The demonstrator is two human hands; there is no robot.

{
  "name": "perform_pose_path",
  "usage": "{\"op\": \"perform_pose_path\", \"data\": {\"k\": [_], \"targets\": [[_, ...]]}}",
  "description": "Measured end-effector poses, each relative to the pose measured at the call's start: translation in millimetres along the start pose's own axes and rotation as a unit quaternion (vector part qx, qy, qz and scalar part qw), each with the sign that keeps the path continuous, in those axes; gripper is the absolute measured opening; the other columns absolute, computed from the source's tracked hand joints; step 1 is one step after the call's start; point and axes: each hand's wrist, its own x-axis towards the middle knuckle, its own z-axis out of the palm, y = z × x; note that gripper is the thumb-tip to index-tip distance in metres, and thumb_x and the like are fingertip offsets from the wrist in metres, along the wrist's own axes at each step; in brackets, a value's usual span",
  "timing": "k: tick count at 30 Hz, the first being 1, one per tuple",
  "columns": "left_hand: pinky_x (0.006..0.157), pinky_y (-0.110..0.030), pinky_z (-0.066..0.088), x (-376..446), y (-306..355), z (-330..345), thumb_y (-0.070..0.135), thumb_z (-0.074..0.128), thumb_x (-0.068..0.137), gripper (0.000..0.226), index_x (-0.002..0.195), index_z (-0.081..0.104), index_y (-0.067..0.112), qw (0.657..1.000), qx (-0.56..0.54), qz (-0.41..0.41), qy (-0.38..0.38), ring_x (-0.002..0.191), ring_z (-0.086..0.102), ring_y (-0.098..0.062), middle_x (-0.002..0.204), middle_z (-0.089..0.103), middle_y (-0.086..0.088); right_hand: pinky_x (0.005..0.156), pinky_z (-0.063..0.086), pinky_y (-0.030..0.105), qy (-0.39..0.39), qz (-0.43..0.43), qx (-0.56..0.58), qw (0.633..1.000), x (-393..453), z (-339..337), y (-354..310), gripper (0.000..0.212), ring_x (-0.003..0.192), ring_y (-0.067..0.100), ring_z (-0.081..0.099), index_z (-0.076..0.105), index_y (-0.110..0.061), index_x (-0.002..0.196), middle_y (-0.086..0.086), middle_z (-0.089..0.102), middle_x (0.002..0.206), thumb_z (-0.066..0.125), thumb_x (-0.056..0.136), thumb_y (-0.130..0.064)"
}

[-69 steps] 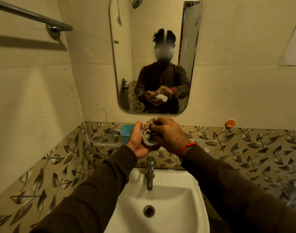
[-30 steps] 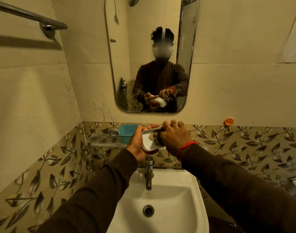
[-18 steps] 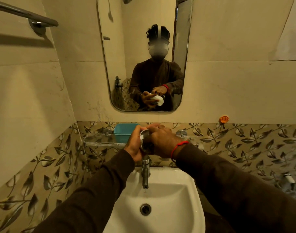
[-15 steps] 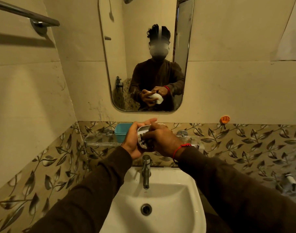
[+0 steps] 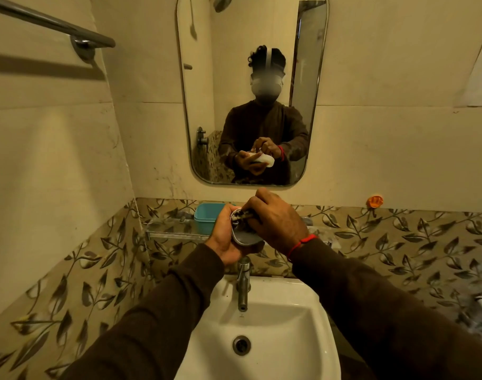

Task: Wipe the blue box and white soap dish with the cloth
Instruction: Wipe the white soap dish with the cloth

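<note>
Above a white sink (image 5: 264, 352) and tap (image 5: 243, 283), the left hand (image 5: 226, 239) cups the white soap dish (image 5: 244, 237), now tilted upright. The right hand (image 5: 278, 220), fingers curled shut, presses the cloth (image 5: 244, 215) into its upper end, higher than before. Behind, the blue box (image 5: 207, 220) sits on a glass shelf (image 5: 174, 229). No writing is readable.

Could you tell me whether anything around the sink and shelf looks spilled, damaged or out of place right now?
Nothing stands out. The left hand holds the white soap dish above the tap while the right hand presses the cloth into it; the blue box sits upright on the glass shelf.
</note>
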Motion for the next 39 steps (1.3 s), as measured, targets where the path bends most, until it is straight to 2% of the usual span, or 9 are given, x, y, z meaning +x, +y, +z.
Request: {"op": "perform_pose_path", "data": {"k": [8, 14, 18, 21, 26, 28, 33, 37, 39], "targets": [[0.063, -0.033, 0.052, -1.7, -3.2, -2.8, 0.038, 0.032, 0.091, 0.048, 0.104, 0.077, 0.028, 0.999, 0.009, 0.034, 0.002, 0.087, 0.065, -0.03, 0.099, 0.075, -0.009, 0.053, 0.038, 0.03, 0.013, 0.037, -0.099, 0.994, -7.1, -3.4, 24.8, 0.028, 0.07, 0.028, 0.056, 0.059, -0.008, 0.102, 0.013, 0.055, 0.096, 0.071, 0.081, -0.022], [0.067, -0.037, 0.055, -0.7, -5.0, 2.7, 0.041, 0.033, 0.092, 0.05, 0.113, 0.075, 0.026, 0.999, 0.0, 0.042, 0.011, 0.087, 0.069, -0.031, 0.106, 0.075, -0.011, 0.054, 0.046, 0.029, 0.084, 0.134, -0.008, 0.987, -7.1, -1.7, 37.4, 0.027, 0.07, 0.018, 0.05, 0.051, -0.016, 0.099, 0.003, 0.051, 0.095, 0.068, 0.083, -0.03], [0.06, -0.035, 0.056, -3.6, -3.9, -0.3, 0.041, 0.042, 0.088, 0.043, 0.11, 0.071, 0.017, 0.999, -0.029, 0.021, 0.033, 0.089, 0.062, -0.034, 0.108, 0.07, -0.016, 0.066, 0.053, 0.024, 0.18, 0.286, 0.236, 0.911, -5.7, -3.9, 47.7, 0.015, 0.08, 0.012, 0.058, 0.054, -0.021, 0.094, -0.004, 0.057, 0.092, 0.066, 0.087, -0.027], [0.059, -0.034, 0.055, -5.4, -3.8, -6.4, 0.045, 0.039, 0.093, 0.047, 0.112, 0.074, 0.021, 0.999, -0.04, 0.021, 0.024, 0.09, 0.063, -0.033, 0.113, 0.071, -0.015, 0.071, 0.056, 0.024, 0.211, 0.355, 0.315, 0.855, -8.1, -8.5, 57.2, 0.012, 0.086, 0.007, 0.061, 0.054, -0.026, 0.098, -0.009, 0.06, 0.094, 0.063, 0.09, -0.029], [0.054, -0.032, 0.052, -8.5, -9.1, 1.7, 0.049, 0.047, 0.093, 0.039, 0.109, 0.074, 0.027, 0.999, 0.023, 0.031, 0.014, 0.09, 0.066, -0.033, 0.106, 0.071, -0.013, 0.07, 0.059, 0.028, 0.031, 0.258, 0.262, 0.929, -11.6, -2.2, 54.5, 0.013, 0.095, 0.022, 0.06, 0.053, -0.024, 0.106, 0.0, 0.048, 0.113, 0.056, 0.095, -0.031], [0.053, -0.032, 0.051, -6.3, -12.6, 4.7, 0.05, 0.049, 0.093, 0.032, 0.106, 0.073, 0.032, 0.998, 0.047, 0.048, 0.014, 0.091, 0.066, -0.034, 0.103, 0.072, -0.011, 0.075, 0.058, 0.04, -0.045, 0.214, 0.211, 0.953, -11.7, -0.2, 50.0, 0.016, 0.095, 0.027, 0.059, 0.05, -0.025, 0.11, 0.004, 0.056, 0.109, 0.055, 0.096, -0.032], [0.051, -0.028, 0.049, -8.1, -8.3, 5.2, 0.058, 0.051, 0.087, 0.037, 0.083, 0.077, 0.032, 0.995, 0.074, 0.041, 0.055, 0.081, 0.068, -0.032, 0.086, 0.074, -0.008, 0.083, 0.048, 0.04, -0.108, 0.159, 0.14, 0.971, -15.2, -3.2, 45.2, 0.034, 0.1, 0.024, 0.045, 0.046, -0.033, 0.124, 0.0, 0.057, 0.103, 0.06, 0.094, -0.029], [0.08, -0.048, 0.054, -7.2, -10.9, 15.2, 0.073, 0.042, 0.09, 0.065, 0.121, 0.067, 0.021, 0.995, 0.089, -0.007, 0.052, 0.097, 0.065, -0.039, 0.101, 0.072, -0.018, 0.077, 0.045, 0.037, -0.091, 0.025, 0.027, 0.995, -16.1, 2.1, 31.8, 0.043, 0.097, 0.024, 0.046, 0.051, -0.023, 0.13, 0.005, 0.063, 0.124, 0.064, 0.089, -0.028], [0.102, -0.062, 0.044, -5.8, -17.4, 18.9, 0.08, 0.045, 0.085, 0.077, 0.126, 0.065, 0.018, 0.997, 0.064, -0.006, 0.051, 0.109, 0.065, -0.043, 0.111, 0.073, -0.022, 0.077, 0.047, 0.039, -0.084, -0.004, 0.014, 0.996, -14.6, 4.4, 26.4, 0.047, 0.095, 0.025, 0.047, 0.051, -0.02, 0.13, 0.006, 0.064, 0.122, 0.068, 0.087, -0.029]]}}
